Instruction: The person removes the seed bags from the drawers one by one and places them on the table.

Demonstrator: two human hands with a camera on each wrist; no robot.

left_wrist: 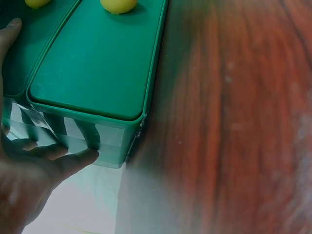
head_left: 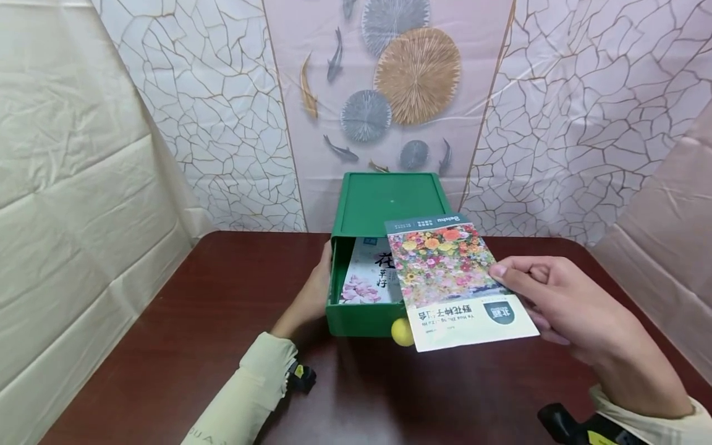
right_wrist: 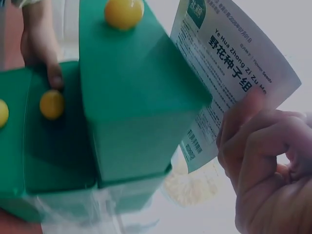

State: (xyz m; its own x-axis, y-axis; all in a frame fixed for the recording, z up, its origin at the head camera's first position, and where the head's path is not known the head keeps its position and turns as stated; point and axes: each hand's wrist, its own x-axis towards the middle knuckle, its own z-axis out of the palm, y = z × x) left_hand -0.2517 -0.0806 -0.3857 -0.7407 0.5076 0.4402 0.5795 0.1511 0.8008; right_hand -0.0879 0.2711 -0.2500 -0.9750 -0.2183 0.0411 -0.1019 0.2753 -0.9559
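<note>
1. Head view: A green plastic drawer box (head_left: 392, 201) stands at the far edge of the dark red-brown table (head_left: 222, 296), about midway between its far corners. Its green plastic drawer (head_left: 361, 320), with a round yellow knob (head_left: 403, 332) on the front, is pulled out, and a flat white packet with pink flowers (head_left: 356, 275) lies inside. The right hand (head_left: 573, 303) pinches a flat rectangular seed packet printed with bright flowers (head_left: 439, 266) by its right long edge, thumb on top. The packet hangs above the drawer's right side and overhangs its front right corner. It looks light, thin and fairly stiff, probably smooth and easily creased; a long edge seems the best hold, with only gentle pressure. The left hand (head_left: 317, 284) is at the box's left side.

2. Left wrist view: The left hand's fingers, spread and nearly straight, touch the side of the box over clear tape (left_wrist: 109, 135); the thumb reaches onto a drawer front. It braces rather than clenches.

3. Right wrist view: The seed packet's printed back bows slightly, suggesting flexible paper. An index finger supports it underneath, the remaining fingers curled. Whether the left thumb touches the nearby yellow knob, I cannot tell.
</note>
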